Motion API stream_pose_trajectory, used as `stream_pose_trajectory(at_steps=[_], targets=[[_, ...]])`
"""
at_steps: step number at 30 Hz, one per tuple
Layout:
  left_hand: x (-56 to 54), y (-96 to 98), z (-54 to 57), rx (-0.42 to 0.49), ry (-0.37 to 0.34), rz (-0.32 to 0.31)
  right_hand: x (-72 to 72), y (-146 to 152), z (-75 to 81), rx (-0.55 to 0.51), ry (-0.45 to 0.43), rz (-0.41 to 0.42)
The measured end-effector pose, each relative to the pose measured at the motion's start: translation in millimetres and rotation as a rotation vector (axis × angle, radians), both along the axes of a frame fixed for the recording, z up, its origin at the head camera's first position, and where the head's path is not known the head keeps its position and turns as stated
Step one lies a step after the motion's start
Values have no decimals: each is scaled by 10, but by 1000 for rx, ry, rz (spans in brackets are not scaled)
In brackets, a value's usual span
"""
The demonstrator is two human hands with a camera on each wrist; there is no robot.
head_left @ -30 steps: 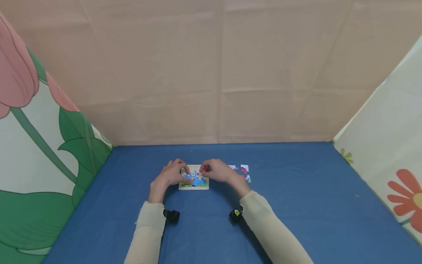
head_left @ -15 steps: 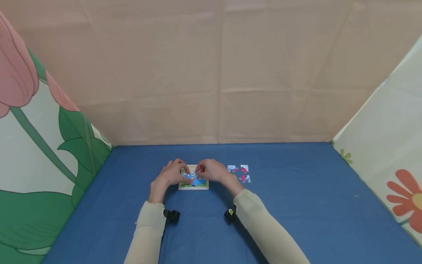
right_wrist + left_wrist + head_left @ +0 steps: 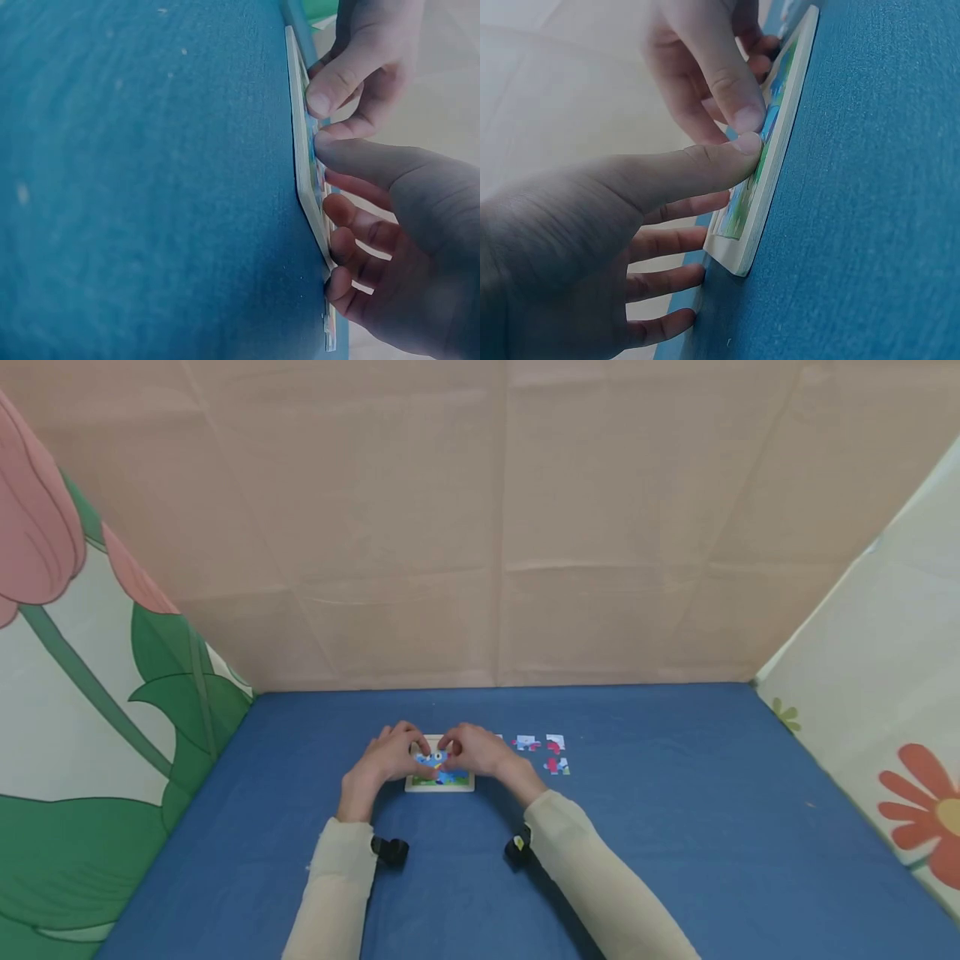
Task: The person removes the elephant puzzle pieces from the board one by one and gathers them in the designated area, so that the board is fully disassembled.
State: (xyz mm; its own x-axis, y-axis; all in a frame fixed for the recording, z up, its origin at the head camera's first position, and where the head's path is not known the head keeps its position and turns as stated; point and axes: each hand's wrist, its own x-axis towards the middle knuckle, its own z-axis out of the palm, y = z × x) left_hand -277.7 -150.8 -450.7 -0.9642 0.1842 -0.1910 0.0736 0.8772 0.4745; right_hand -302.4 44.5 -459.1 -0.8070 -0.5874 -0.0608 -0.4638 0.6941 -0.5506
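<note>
A small jigsaw puzzle in a pale frame lies on the blue cloth and shows a blue cartoon animal above green. My left hand rests at its left side. Its thumb touches the picture, while the other fingers spread toward the frame's far edge, fairly straight. From the right, my right hand reaches over the picture. Its thumb presses near the left thumb; the remaining fingers bend loosely by the frame. No loose piece shows in either hand. Part of the picture is hidden under both hands.
Several loose puzzle pieces lie on the blue cloth to the right of the frame. Behind the table rises a tan backdrop. Flower-printed panels stand on the left and right.
My right hand has slid left across the puzzle, bringing its fingertips closer to the left hand. More of the loose pieces show at the right. The left hand stays put.
</note>
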Motion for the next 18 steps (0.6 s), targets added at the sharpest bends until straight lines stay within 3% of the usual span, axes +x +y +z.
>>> stream_pose_trajectory(at_steps=[18], targets=[[2, -5, 12, -4, -6, 6, 24, -47, 49, -14, -33, -19]])
